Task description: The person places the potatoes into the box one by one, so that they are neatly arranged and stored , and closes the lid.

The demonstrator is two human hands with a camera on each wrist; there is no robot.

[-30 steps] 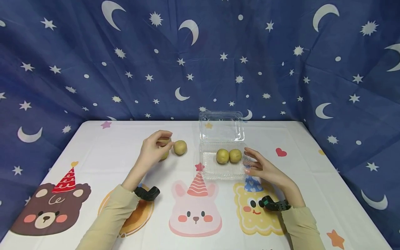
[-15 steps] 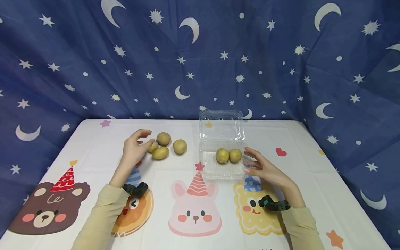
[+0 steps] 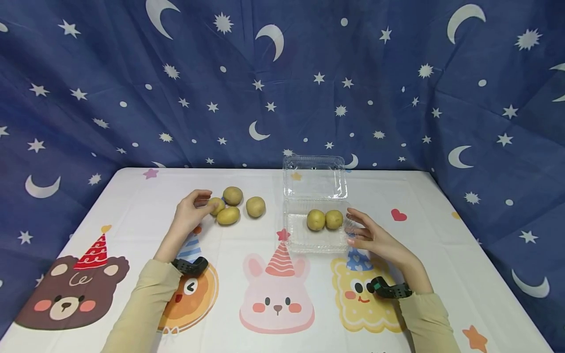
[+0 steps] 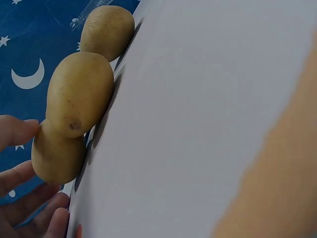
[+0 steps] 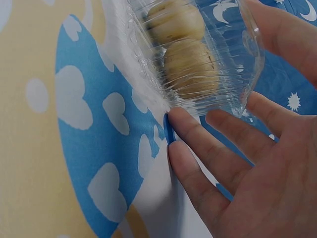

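Note:
My left hand [image 3: 191, 212] is at the leftmost potato [image 3: 216, 206], thumb and fingers around its left side. In the left wrist view the thumb [image 4: 20, 130] touches this potato [image 4: 57, 156], and the other fingers curve beside it. A second, oval potato [image 3: 228, 215] sits against it, with a darker potato [image 3: 232, 195] behind and another potato [image 3: 255, 207] to the right. My right hand [image 3: 381, 239] rests its extended fingers at the right side of a clear plastic clamshell box [image 3: 295, 240]. Inside the box lie two potatoes, a left one [image 3: 316, 220] and a right one [image 3: 334, 219].
The clamshell's clear lid [image 3: 315, 181] stands raised toward the back. A white cloth printed with cartoon animals [image 3: 277, 304] covers the table. Behind it hangs a dark blue curtain [image 3: 300, 127] with moons and stars.
My left hand has moved left from the potatoes at the middle of the group to the leftmost one and come in closer on it. My right hand stays at the box.

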